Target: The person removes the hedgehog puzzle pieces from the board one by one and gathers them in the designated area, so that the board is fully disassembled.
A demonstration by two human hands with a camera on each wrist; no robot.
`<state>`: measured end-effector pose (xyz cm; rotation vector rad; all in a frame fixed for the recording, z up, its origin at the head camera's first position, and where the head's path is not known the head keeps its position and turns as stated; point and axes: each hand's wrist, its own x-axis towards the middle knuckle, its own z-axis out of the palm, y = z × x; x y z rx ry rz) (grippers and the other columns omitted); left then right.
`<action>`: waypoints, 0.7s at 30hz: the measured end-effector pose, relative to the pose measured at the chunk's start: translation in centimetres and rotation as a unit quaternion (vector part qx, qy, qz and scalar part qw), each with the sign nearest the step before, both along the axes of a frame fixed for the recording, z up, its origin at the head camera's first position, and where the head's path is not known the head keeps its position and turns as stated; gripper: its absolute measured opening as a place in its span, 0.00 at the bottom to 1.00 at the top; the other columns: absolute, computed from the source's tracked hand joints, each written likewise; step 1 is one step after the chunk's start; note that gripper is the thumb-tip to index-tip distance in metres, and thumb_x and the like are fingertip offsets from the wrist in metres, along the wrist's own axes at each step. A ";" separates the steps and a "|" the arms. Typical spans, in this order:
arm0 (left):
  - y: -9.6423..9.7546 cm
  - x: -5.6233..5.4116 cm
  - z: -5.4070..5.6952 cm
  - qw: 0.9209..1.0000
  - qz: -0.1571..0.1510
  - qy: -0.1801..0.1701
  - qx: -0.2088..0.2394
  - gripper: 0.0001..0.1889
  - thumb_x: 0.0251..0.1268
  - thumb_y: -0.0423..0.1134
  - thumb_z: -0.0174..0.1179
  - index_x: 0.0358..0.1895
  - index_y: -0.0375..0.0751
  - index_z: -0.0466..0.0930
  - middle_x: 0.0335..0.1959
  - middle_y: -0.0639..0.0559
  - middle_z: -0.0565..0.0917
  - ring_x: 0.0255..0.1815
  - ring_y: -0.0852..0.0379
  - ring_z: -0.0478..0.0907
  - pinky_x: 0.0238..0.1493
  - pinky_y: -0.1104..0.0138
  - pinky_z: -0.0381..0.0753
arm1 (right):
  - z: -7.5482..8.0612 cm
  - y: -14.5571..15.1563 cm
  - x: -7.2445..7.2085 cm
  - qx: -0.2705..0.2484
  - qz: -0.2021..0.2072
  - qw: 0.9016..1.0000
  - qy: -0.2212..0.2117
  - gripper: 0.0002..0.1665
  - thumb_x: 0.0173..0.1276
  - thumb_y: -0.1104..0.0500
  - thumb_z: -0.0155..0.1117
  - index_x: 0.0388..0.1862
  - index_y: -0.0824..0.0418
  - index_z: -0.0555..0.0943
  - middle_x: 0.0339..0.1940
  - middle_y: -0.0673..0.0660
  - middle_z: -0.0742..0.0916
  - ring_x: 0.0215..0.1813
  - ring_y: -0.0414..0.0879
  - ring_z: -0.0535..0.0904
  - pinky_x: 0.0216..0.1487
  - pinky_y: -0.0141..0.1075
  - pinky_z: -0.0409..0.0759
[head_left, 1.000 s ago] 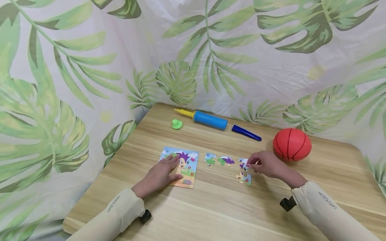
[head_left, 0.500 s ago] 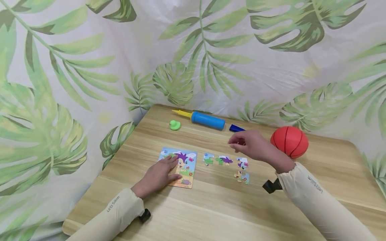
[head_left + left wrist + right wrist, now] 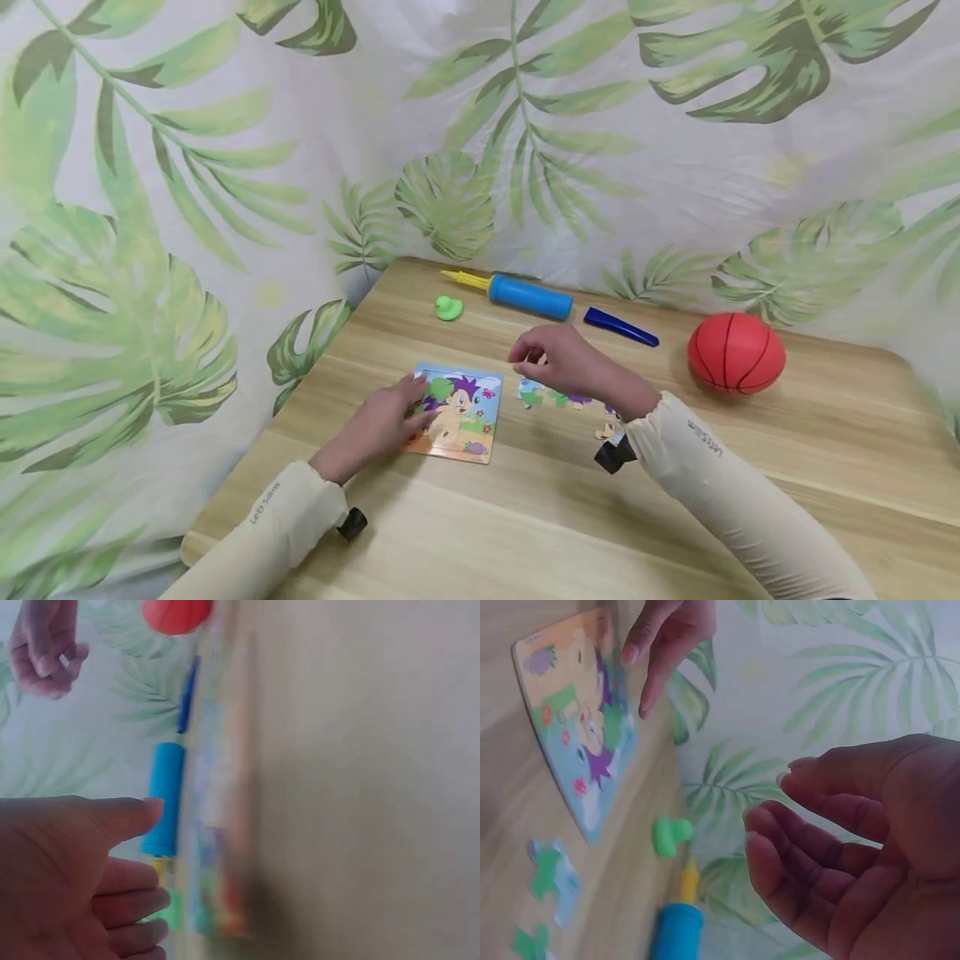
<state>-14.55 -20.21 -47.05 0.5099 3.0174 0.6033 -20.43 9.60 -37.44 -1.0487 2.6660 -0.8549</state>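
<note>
A square cartoon jigsaw puzzle (image 3: pixel 480 425) lies flat on the table in the head view. My left hand (image 3: pixel 375 425) is over its left edge, with fingers extended and the thumb apart. Loose jigsaw pieces, one of them green and blue (image 3: pixel 531 395), lie to the right of the puzzle. My right hand (image 3: pixel 566 358) hovers above these pieces and hides part of them. In the right wrist view its fingers (image 3: pixel 787 862) are loosely curled, with a gap to the thumb and nothing held. More pieces (image 3: pixel 606 430) show beside the right wrist.
Along the back of the table lie a blue and yellow hand pump (image 3: pixel 532 297) and a dark blue flat tapered object (image 3: pixel 621 327). A green toy duck (image 3: pixel 448 308) sits in front of the pump. At the right is a red ball with black lines (image 3: pixel 737 353).
My right hand has risen from the right-hand pieces and travelled left towards the puzzle. My left hand has shifted left off the puzzle's middle, uncovering more of the picture.
</note>
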 end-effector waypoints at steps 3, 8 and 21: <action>-0.3 0.5 -1.2 1.000 -0.001 -0.013 0.011 0.33 0.71 0.49 0.61 0.70 0.29 0.69 0.74 0.36 0.69 0.77 0.36 0.63 0.73 0.44 0.67 | -1.8 -1.8 -0.4 0.016 -0.001 1.000 -0.014 0.07 0.71 0.59 0.64 0.43 0.57 0.86 0.38 0.50 0.90 0.42 0.40 0.84 0.47 0.36 0.85; -0.8 1.4 -2.3 1.000 0.016 -0.013 0.009 0.35 0.68 0.51 0.63 0.70 0.31 0.69 0.75 0.40 0.69 0.78 0.38 0.63 0.74 0.44 0.67 | -5.4 -6.1 -0.1 0.030 0.023 0.999 -0.025 0.12 0.70 0.62 0.64 0.50 0.62 0.85 0.45 0.57 0.90 0.49 0.48 0.86 0.55 0.41 0.85; -0.6 1.2 -2.1 1.000 0.001 0.019 -0.010 0.34 0.66 0.52 0.65 0.66 0.30 0.74 0.72 0.38 0.73 0.75 0.37 0.67 0.70 0.46 0.73 | -9.0 -10.9 2.0 0.137 0.020 0.990 0.039 0.31 0.73 0.59 0.58 0.72 0.68 0.68 0.60 0.63 0.84 0.67 0.54 0.78 0.69 0.44 0.77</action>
